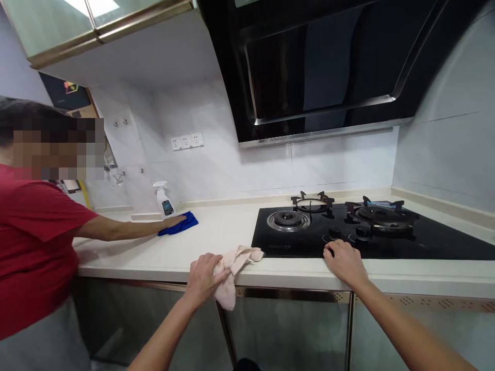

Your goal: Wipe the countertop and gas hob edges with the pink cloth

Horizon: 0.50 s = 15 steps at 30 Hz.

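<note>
Probably wiping remains: our round metal left burner (289, 220) bare, left hand (204, 276) clutching pale-pink cloth (236, 261), right hand (345, 262) half-curled, seemingly empty.

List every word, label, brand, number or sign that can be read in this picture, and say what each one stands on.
No text can be read with certainty.
White plastic spray bottle: dark label, print too small to read.
Flat black glass cooktop: pale marking near its front left edge, too blurred to read.
Dark flat panel at upper left: pink-and-yellow sign, any lettering too small to read.
</note>
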Motion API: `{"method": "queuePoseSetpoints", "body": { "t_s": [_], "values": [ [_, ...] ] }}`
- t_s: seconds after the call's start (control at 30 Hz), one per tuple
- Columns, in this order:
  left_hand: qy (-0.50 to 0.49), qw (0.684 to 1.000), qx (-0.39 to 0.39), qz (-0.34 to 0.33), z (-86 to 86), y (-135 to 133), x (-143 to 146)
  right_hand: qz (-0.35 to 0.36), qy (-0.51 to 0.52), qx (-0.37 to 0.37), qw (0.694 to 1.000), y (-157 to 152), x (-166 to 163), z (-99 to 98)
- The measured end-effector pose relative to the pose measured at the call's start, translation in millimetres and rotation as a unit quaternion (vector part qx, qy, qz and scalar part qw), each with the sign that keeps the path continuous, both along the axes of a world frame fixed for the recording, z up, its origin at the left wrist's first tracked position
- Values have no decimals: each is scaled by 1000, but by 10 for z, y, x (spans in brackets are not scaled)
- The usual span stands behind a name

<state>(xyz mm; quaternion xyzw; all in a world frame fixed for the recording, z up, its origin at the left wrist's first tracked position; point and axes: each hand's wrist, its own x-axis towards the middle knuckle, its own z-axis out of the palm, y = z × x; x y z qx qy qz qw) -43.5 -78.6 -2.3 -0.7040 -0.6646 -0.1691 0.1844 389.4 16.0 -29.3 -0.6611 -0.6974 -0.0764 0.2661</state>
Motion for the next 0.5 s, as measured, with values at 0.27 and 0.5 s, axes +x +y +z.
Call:
{"method": "queuePoseSetpoints", "body": {
  "t_s": [0.27,0.5],
  "values": [
    [-71,983,-89,141,334,477,397,-14,22,-11,1000,21,18,2],
    [-96,992,-86,-2,192,610,1597,-21,16,-13,1000,36,24,0]
  ]
}}
